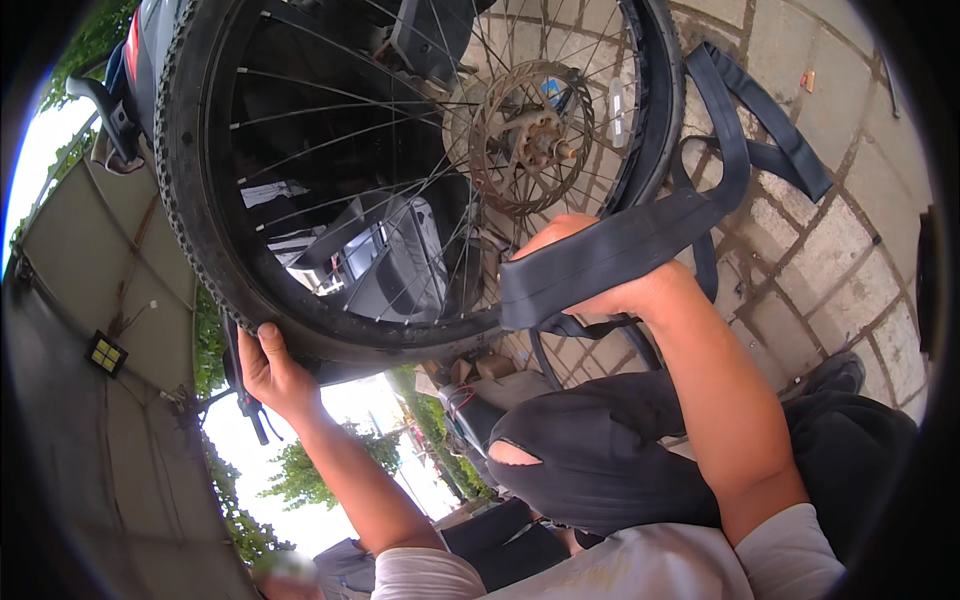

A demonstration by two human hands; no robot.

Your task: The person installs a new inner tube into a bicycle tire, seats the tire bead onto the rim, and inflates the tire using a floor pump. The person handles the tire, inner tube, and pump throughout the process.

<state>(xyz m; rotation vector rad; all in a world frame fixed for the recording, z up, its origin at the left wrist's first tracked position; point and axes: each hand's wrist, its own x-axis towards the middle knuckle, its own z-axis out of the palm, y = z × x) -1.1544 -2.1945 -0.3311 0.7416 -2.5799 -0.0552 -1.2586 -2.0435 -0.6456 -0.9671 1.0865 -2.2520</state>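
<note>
A bicycle wheel with a knobby black tire and a rusty disc brake rotor fills the upper middle of the head view. At its lower left edge my left hand grips the tire, thumb on the near sidewall and fingers round the tread. By the wheel's lower right, my right hand is closed at a flat black inner tube. The tube crosses in front of that hand and hides most of its fingers. From there the tube runs to the right in loose loops beside the wheel.
Stone paving lies at the right and behind the spokes. Beyond the wheel at the left is a dark vehicle body with a lever. My bent knee in dark trousers is below the wheel. A metal canopy rises at the left.
</note>
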